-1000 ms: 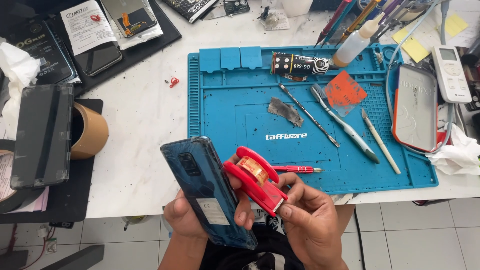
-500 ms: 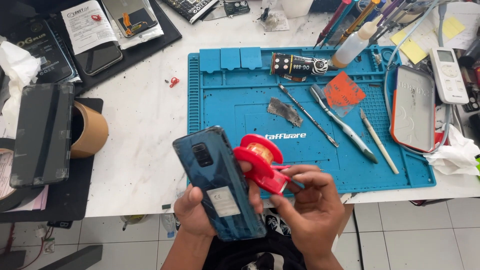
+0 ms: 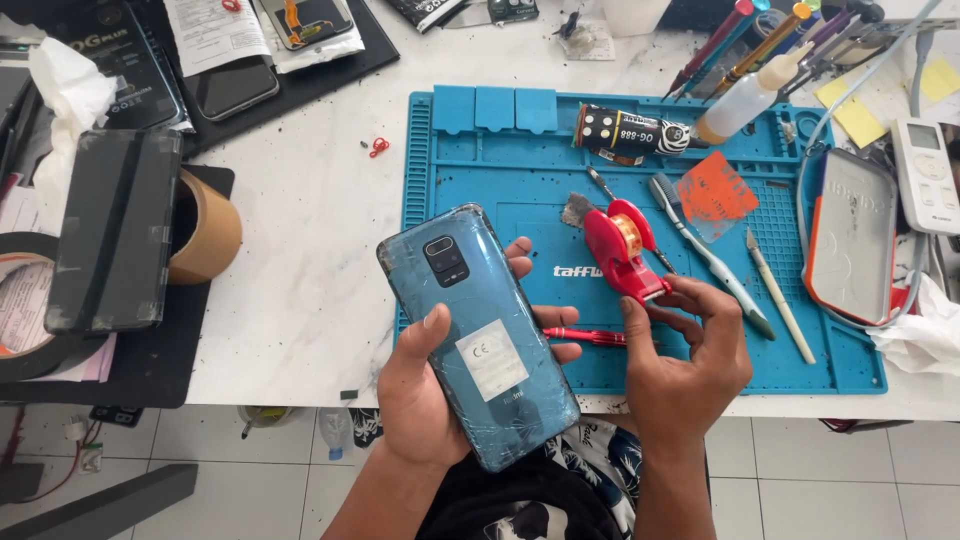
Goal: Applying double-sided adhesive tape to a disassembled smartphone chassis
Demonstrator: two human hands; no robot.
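Left hand [image 3: 425, 400] wrapped around a blue smartphone [image 3: 478, 335], back glass up and visibly cracked, held over the table [image 3: 300, 250] edge. Right hand [image 3: 690, 365] pinching a red tape dispenser [image 3: 618, 248] by its lower end, above the blue repair mat [image 3: 640, 290]. Likely risks: phone slipping from a one-handed hold toward the floor; cracked glass shedding splinters under thumb pressure; dispenser tipping from a light fingertip grip. Just below, a red pen [image 3: 585, 336]; farther right, a toothbrush [image 3: 710, 255] and an orange pick [image 3: 715, 190].
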